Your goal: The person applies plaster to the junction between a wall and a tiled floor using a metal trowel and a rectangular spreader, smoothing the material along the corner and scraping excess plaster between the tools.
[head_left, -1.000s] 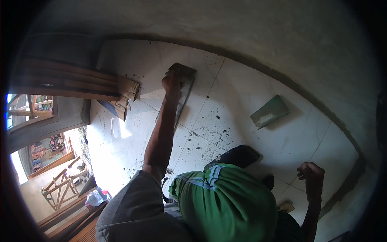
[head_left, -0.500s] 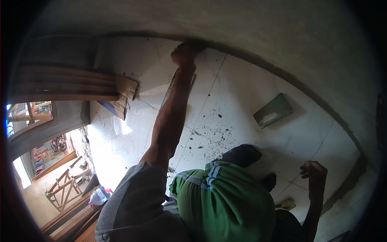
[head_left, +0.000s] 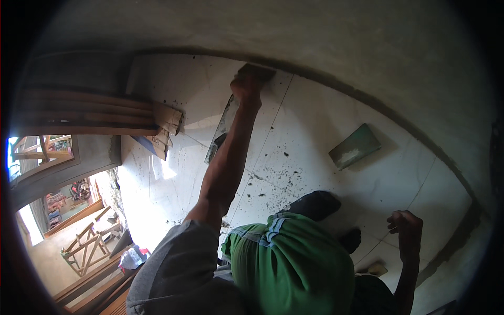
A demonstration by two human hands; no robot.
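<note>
My left hand (head_left: 245,90) is stretched far out across the floor, closed on a dark rectangular block (head_left: 264,73). Whether the block is a sponge or a float I cannot tell. It lies just short of the wet-looking grey strip (head_left: 315,80) along the wall's foot. Partly behind my left forearm is a long, narrow flat tool (head_left: 227,118) with a dark handle, lying on the tiles. My right hand (head_left: 407,223) hangs at the right above the floor, fingers curled in, with nothing visible in them. Nearest it is a green, cement-smeared rectangular block (head_left: 356,147).
Dark crumbs (head_left: 278,176) are scattered over the white floor tiles (head_left: 294,126). Stacked timber (head_left: 89,113) and torn cardboard (head_left: 167,119) stand at the left. A small yellowish object (head_left: 377,269) lies near my dark footwear (head_left: 315,205). A plastic bag (head_left: 132,257) rests by planks at lower left.
My left hand has drawn slightly back from the wall and to the right with the dark block, which now shows more fully. My right hand has shifted slightly left.
</note>
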